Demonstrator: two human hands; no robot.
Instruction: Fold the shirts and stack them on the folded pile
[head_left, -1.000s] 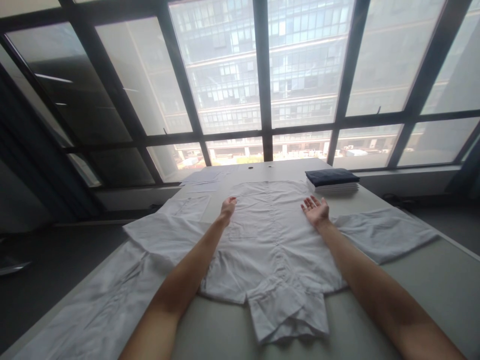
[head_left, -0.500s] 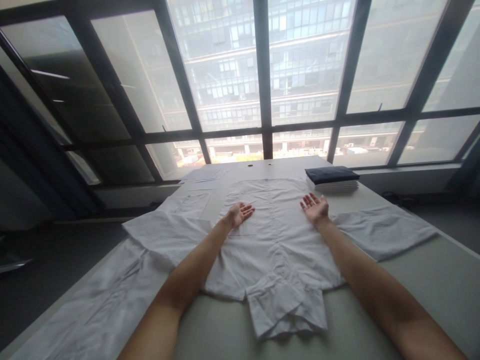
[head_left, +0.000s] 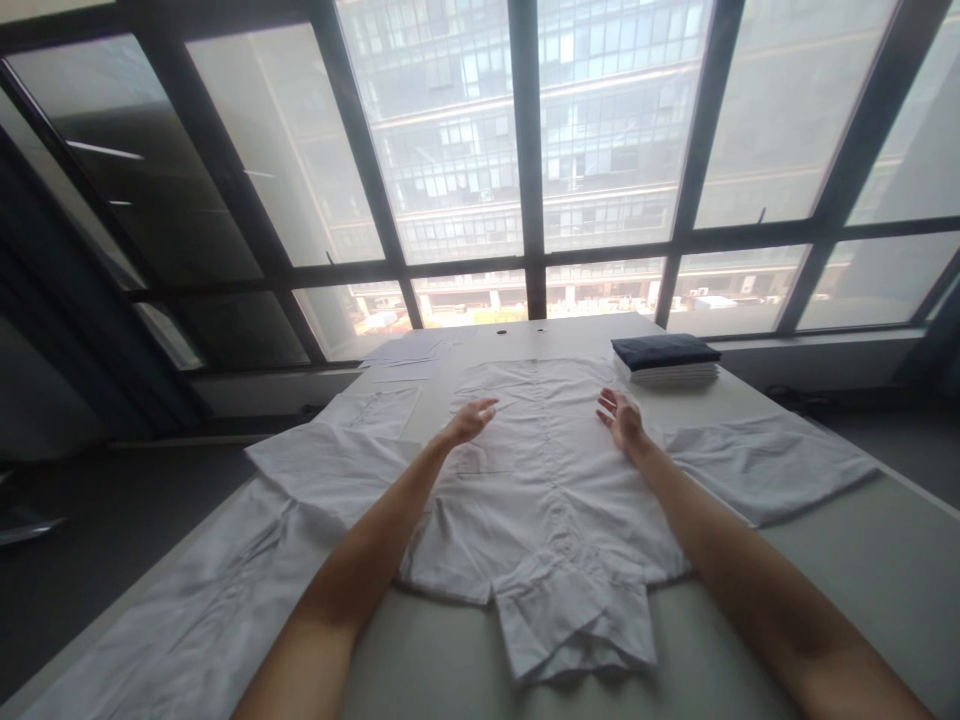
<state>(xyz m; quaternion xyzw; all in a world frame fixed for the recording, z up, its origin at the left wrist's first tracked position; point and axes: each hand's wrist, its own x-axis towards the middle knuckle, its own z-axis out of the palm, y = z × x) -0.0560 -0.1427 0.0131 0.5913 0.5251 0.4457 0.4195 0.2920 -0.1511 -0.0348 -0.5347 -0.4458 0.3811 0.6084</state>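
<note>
Over the white button-front cotton shirt point(head_left: 547, 480), spread flat with its collar nearest the viewer, the left hand point(head_left: 469, 421) and right hand point(head_left: 621, 420) are held open, gripping nothing. Smoothing seems in hand; palms must next be pressed flat.

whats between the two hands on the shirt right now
In the head view, only the white shirt lies between the left hand and the right hand: its flat front with the button strip running down the middle, nothing else on it.
</note>
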